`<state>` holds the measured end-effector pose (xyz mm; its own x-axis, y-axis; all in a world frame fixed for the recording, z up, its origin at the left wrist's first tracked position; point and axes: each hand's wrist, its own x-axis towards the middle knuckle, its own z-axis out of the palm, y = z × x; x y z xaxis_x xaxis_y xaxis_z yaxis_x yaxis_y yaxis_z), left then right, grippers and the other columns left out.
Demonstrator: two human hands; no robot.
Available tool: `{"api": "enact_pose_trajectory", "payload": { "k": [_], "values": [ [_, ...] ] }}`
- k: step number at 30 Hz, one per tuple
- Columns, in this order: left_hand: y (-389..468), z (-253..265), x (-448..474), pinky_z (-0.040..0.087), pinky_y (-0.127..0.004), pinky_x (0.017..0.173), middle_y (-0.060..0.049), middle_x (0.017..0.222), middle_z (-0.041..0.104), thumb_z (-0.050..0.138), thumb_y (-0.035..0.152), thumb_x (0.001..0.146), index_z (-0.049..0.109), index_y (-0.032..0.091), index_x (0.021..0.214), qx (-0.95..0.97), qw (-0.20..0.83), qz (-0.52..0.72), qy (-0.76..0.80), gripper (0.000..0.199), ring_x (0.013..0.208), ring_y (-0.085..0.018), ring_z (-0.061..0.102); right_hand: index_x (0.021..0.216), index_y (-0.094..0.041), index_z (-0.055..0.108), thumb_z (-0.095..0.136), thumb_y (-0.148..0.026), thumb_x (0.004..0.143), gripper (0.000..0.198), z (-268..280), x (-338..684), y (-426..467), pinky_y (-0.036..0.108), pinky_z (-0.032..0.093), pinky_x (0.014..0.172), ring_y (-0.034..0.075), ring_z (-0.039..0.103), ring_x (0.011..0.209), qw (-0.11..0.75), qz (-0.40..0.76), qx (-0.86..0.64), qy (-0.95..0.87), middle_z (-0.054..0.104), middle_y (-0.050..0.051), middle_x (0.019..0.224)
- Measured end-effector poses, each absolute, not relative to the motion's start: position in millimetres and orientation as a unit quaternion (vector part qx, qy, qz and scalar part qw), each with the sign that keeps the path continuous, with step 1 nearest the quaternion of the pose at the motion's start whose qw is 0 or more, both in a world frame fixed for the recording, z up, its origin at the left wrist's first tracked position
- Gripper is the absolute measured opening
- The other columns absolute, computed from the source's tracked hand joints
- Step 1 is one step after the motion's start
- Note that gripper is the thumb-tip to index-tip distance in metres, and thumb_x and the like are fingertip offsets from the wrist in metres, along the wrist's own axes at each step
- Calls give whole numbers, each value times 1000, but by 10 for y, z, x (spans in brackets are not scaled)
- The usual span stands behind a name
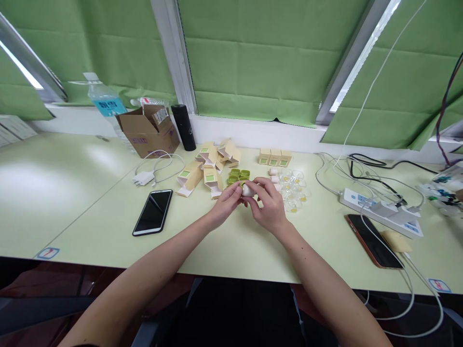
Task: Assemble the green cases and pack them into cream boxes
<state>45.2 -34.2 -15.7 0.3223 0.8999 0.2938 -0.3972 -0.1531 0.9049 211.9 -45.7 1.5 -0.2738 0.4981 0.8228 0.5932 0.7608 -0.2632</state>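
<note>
Both bare hands meet over the middle of a pale green worktop (231, 255), with the left hand (224, 208) and the right hand (270, 206) gripping a small white piece (248, 191) between thumbs and fingertips. The piece is raised toward the person in front of four green containers (234, 180), which sit grouped just beyond it at 11 o'clock. A patch of green also shows at the left fingertips, though the fingers hide whether it belongs to the piece. Taking the hands as the centre of the dial, pale pink pieces (274, 171) line up near 2 o'clock, beside a cluster of clear plastic cups (298, 182) with yellow spots at 3 o'clock. Three small cream boxes (275, 158) stand side by side at 1 o'clock, while several opened cartons (190, 177) with green labels lie in a loose heap at 10 o'clock. Farther off at 10 o'clock is an open cardboard box (152, 135), next to a black tumbler (183, 127). A dark-screened smartphone (152, 212) lies between 8 and 9 o'clock. At 3 o'clock, well apart, rests a white power strip (381, 213) with plugs in it, and a second smartphone (372, 241) lies at 4 o'clock.
</note>
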Motion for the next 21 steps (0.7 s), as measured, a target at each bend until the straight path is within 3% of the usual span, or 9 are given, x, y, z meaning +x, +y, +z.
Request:
{"api": "enact_pose_trajectory", "payload": {
  "k": [4,8,16,21],
  "values": [
    [-360,-138,434,55,-32,76,-9,105,67,70,58,93,73,21,112,505,661,518,197,42,89,-19,62,132,-22,67,57,-23,101,32,-7,2129,-441,35,64,71,22,69,90,513,-41,-320,-795,67,15,117],
    [-383,-129,425,57,-34,83,-11,112,69,77,52,89,72,21,119,503,666,511,206,44,94,-20,65,135,-24,66,55,-23,102,35,-18,2127,-431,39,64,75,24,70,91,503,-50,-332,-796,67,14,116],
    [-399,-98,483,56,-36,97,-12,116,72,82,48,85,73,19,122,477,674,528,197,48,109,-24,67,139,-24,64,53,-21,103,38,-43,2101,-436,41,65,87,27,70,110,486,-94,-328,-805,69,16,119],
    [-391,-137,505,55,-34,96,-10,113,72,81,46,86,72,20,120,473,664,542,204,44,109,-21,68,134,-20,65,51,-18,103,34,-52,2078,-441,35,64,80,25,71,106,476,-151,-319,-806,71,16,115]
  ]
}}
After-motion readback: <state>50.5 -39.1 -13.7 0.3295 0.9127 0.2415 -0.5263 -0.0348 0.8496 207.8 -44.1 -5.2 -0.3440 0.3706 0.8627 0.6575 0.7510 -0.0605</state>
